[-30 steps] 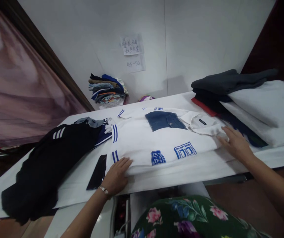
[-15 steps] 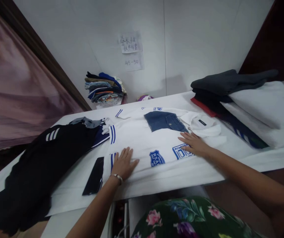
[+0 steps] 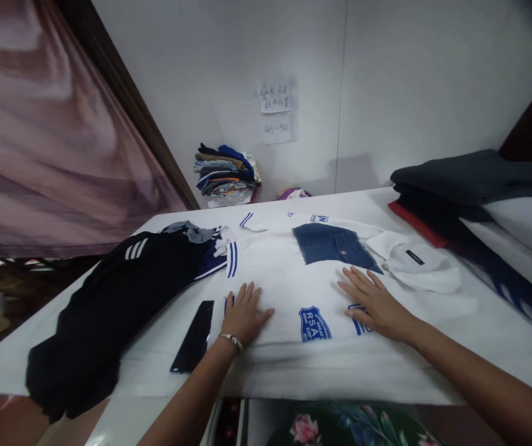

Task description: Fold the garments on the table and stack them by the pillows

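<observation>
A white jacket (image 3: 275,260) with blue stripes, blue printed badges and a denim patch lies spread on the white-covered table (image 3: 316,378), its collar to the right. My left hand (image 3: 244,316) rests flat near the striped hem, fingers spread, a bracelet on the wrist. Farther right, my right hand (image 3: 375,303) lies flat on the sleeve, fingers apart, partly covering a blue print. Beside my left hand is a glossy black flat object (image 3: 194,341), partly tucked by the jacket's edge; I cannot tell its kind.
Black clothing (image 3: 140,297) with white stripes hangs over the table's left front edge. A pile of dark garments (image 3: 470,179) and white cloth occupies the right. Folded clothes (image 3: 226,173) are stacked by the wall, below paper notes (image 3: 279,108). A pink curtain (image 3: 61,124) hangs at left.
The view has shifted, so the table appears lower and farther right. My right hand has slid slightly toward the near side of the jacket; my left hand stays by the hem.
</observation>
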{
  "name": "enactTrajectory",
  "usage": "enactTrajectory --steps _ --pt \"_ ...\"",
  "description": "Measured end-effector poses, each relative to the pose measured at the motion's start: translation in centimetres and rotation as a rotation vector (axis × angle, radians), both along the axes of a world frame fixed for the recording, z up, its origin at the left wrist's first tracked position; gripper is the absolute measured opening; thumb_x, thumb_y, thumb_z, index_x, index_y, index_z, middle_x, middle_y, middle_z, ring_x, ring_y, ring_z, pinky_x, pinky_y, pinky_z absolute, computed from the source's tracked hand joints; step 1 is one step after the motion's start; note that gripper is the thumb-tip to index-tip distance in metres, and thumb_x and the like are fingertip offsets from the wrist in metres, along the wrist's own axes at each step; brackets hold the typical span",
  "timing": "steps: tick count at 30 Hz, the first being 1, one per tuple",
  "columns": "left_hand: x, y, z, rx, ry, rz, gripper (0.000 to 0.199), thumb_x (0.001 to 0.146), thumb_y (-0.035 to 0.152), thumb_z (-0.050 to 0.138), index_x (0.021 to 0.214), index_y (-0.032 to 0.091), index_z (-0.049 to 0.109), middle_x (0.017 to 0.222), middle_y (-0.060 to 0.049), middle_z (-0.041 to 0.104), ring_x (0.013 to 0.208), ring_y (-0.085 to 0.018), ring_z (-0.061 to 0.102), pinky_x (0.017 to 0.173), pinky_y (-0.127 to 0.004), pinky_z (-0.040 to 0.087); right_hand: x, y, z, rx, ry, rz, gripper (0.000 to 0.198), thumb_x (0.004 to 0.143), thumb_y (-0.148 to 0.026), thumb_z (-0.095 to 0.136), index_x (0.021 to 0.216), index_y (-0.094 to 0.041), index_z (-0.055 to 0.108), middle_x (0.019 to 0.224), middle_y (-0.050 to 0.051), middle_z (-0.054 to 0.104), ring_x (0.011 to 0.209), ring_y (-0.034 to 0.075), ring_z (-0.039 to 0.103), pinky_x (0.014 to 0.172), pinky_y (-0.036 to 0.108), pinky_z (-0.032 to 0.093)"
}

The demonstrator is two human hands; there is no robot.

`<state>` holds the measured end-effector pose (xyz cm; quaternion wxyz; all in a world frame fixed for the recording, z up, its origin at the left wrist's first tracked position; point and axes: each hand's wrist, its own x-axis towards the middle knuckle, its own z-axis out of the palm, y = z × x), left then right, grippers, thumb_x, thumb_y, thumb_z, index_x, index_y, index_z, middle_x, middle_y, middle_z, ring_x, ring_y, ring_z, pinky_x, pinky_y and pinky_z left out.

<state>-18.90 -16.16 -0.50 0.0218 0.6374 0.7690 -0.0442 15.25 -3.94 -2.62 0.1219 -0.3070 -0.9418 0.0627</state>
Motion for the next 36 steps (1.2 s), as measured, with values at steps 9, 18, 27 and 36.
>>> enactTrajectory --steps 9,18,27,36 --pt "-0.8 -0.1 -1.2 -0.013 -0.148 0.028 0.063 0.088 0.055 0.043 0.141 0.021 0.041 0.151 -0.010 0.031 0.141 -0.028 0.024 0.113 -0.053 0.017 0.0 1.1 -3.2 -0.074 -0.050 0.029 0.062 0.090 -0.059 0.039 0.146 -0.034 0.031 0.154 0.002 0.021 0.141 0.029 0.019 0.111 0.056 0.022" --pt "-10.3 8.9 1.0 0.148 -0.280 0.451 0.045 0.092 0.041 0.044 0.128 0.016 0.052 0.137 -0.014 0.051 0.126 -0.024 0.047 0.102 -0.032 0.036 0.8 1.9 -5.6 0.054 -0.041 0.067 0.068 0.085 -0.060 0.048 0.146 -0.038 0.028 0.153 0.000 0.024 0.138 0.033 0.026 0.110 0.058 0.026" --pt "-15.3 17.9 0.4 0.145 -0.276 0.592 0.041 0.084 0.039 0.054 0.120 0.019 0.058 0.126 -0.012 0.061 0.116 -0.025 0.056 0.091 -0.032 0.043 0.8 1.7 -5.1 0.006 -0.067 0.051 0.067 0.086 -0.058 0.048 0.147 -0.041 0.024 0.153 -0.003 0.021 0.139 0.032 0.025 0.112 0.056 0.023" --pt "-15.4 17.5 0.9 0.207 -0.150 0.543 0.038 0.087 0.033 0.047 0.120 0.018 0.058 0.127 -0.015 0.058 0.119 -0.028 0.053 0.093 -0.041 0.042 0.5 1.3 -3.2 -0.198 -0.059 0.028 0.062 0.087 -0.057 0.047 0.145 -0.044 0.027 0.153 -0.004 0.020 0.140 0.031 0.021 0.112 0.059 0.021"
